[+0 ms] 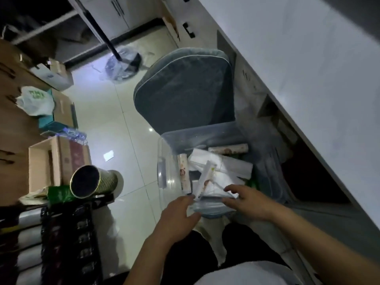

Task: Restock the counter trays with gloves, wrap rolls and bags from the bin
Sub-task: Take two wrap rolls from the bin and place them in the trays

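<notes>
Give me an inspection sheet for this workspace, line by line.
Surface: pale glossy tiled floor; white counter runs along the right.
Job's things: clear plastic bin on the floor holds patterned wrap rolls and white folded bags.
Clutter: open cardboard box, gold-rimmed tin, white carrier bag, clear plastic wrapping on the floor.
Grippers: left hand and right hand reach in at the bin's near rim; grasp unclear.
Cables: nothing seen.
Surroundings: grey cushioned chair behind the bin; white cabinets; dim lighting.
</notes>
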Action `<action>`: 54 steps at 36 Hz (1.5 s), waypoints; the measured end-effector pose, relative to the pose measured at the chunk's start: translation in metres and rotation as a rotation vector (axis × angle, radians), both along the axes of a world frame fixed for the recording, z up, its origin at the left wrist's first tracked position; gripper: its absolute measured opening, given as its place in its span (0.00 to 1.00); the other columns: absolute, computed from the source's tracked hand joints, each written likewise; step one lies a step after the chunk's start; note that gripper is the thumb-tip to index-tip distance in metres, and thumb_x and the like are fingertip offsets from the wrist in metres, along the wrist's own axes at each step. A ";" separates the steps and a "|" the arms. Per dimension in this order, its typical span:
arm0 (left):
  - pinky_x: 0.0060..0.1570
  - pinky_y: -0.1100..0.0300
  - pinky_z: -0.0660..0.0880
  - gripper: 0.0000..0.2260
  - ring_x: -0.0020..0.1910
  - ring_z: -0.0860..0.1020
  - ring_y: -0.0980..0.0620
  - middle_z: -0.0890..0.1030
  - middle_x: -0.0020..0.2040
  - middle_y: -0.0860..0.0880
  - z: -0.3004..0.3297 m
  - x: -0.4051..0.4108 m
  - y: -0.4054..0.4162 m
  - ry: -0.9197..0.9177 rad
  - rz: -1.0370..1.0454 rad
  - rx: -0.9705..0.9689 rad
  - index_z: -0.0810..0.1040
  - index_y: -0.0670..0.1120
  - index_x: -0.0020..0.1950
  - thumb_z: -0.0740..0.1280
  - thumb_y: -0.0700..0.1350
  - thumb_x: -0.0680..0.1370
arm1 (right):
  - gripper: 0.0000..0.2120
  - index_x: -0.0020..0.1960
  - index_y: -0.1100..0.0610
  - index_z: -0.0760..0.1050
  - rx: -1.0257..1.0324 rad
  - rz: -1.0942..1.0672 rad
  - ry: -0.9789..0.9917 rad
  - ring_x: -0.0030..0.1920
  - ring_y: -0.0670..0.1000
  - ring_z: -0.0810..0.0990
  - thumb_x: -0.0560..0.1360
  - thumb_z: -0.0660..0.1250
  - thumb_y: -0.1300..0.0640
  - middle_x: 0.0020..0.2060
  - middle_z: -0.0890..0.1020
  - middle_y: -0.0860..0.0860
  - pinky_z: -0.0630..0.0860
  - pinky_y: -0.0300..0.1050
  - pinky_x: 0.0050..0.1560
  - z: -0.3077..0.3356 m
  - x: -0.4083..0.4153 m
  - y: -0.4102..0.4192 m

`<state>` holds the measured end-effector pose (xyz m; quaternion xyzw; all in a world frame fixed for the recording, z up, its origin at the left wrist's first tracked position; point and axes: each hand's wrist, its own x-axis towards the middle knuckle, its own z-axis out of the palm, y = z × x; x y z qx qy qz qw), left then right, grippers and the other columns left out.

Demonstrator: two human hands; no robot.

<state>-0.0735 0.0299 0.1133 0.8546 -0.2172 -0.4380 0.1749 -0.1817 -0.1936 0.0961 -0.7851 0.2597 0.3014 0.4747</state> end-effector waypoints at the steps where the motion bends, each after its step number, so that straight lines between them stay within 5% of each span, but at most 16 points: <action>1: 0.63 0.65 0.64 0.25 0.68 0.69 0.56 0.69 0.71 0.57 -0.008 0.006 -0.007 0.037 0.009 -0.003 0.65 0.57 0.75 0.65 0.56 0.79 | 0.28 0.69 0.43 0.69 0.008 -0.011 0.032 0.64 0.50 0.75 0.72 0.64 0.34 0.68 0.74 0.49 0.72 0.44 0.59 -0.007 0.002 -0.003; 5: 0.43 0.81 0.64 0.17 0.56 0.72 0.60 0.71 0.58 0.59 -0.059 0.035 -0.036 0.137 0.063 -0.020 0.70 0.63 0.65 0.66 0.51 0.78 | 0.27 0.71 0.47 0.68 -0.053 0.002 0.123 0.66 0.52 0.74 0.74 0.64 0.38 0.69 0.74 0.51 0.72 0.45 0.63 -0.044 0.001 -0.006; 10: 0.37 0.67 0.68 0.16 0.50 0.75 0.53 0.76 0.55 0.53 -0.145 0.068 -0.068 0.201 0.091 0.064 0.75 0.51 0.64 0.68 0.49 0.76 | 0.24 0.68 0.46 0.71 -0.144 0.033 0.239 0.64 0.53 0.75 0.75 0.61 0.39 0.67 0.76 0.51 0.71 0.44 0.62 -0.074 -0.008 0.008; 15: 0.47 0.62 0.68 0.22 0.53 0.76 0.50 0.79 0.62 0.43 -0.213 0.090 -0.083 0.269 0.108 0.172 0.72 0.43 0.67 0.71 0.47 0.75 | 0.23 0.69 0.45 0.70 -0.209 -0.096 0.293 0.69 0.51 0.70 0.76 0.60 0.40 0.68 0.74 0.49 0.64 0.52 0.69 -0.079 -0.007 0.018; 23: 0.63 0.50 0.73 0.29 0.63 0.76 0.41 0.77 0.67 0.41 -0.270 0.096 -0.108 0.246 0.124 0.176 0.71 0.41 0.70 0.74 0.46 0.72 | 0.21 0.68 0.40 0.69 -0.356 -0.146 0.320 0.72 0.45 0.62 0.77 0.57 0.39 0.68 0.71 0.41 0.54 0.57 0.72 -0.095 -0.008 0.043; 27: 0.64 0.48 0.73 0.29 0.64 0.76 0.41 0.76 0.67 0.40 -0.281 0.095 -0.107 0.236 0.144 0.177 0.71 0.40 0.71 0.74 0.44 0.72 | 0.21 0.69 0.41 0.69 -0.365 -0.170 0.300 0.73 0.45 0.60 0.77 0.58 0.41 0.69 0.70 0.42 0.54 0.50 0.71 -0.101 -0.011 0.049; 39: 0.59 0.49 0.76 0.29 0.59 0.79 0.44 0.79 0.65 0.44 -0.263 0.103 -0.093 0.272 0.236 0.099 0.74 0.44 0.69 0.77 0.48 0.69 | 0.22 0.68 0.47 0.73 -0.187 -0.250 0.283 0.65 0.51 0.74 0.75 0.66 0.44 0.65 0.77 0.50 0.71 0.46 0.63 -0.094 -0.006 0.025; 46: 0.56 0.49 0.79 0.26 0.55 0.81 0.51 0.82 0.60 0.52 -0.168 0.103 -0.076 0.393 0.407 -0.146 0.77 0.50 0.64 0.78 0.50 0.67 | 0.31 0.70 0.46 0.69 0.020 -0.398 0.169 0.60 0.49 0.76 0.69 0.75 0.46 0.61 0.77 0.50 0.72 0.40 0.54 -0.083 0.038 0.006; 50: 0.39 0.68 0.79 0.17 0.44 0.83 0.63 0.86 0.47 0.61 -0.111 0.095 -0.063 0.532 0.556 -0.266 0.80 0.57 0.51 0.79 0.52 0.66 | 0.38 0.69 0.43 0.69 0.228 -0.465 0.033 0.57 0.48 0.76 0.64 0.81 0.55 0.59 0.76 0.50 0.75 0.39 0.52 -0.071 0.067 0.011; 54: 0.46 0.63 0.80 0.18 0.50 0.84 0.55 0.87 0.50 0.53 -0.079 0.081 -0.056 0.637 0.743 -0.322 0.81 0.50 0.57 0.78 0.46 0.69 | 0.34 0.66 0.48 0.73 0.314 -0.459 -0.095 0.54 0.51 0.81 0.64 0.80 0.60 0.56 0.80 0.51 0.80 0.43 0.51 -0.063 0.084 0.021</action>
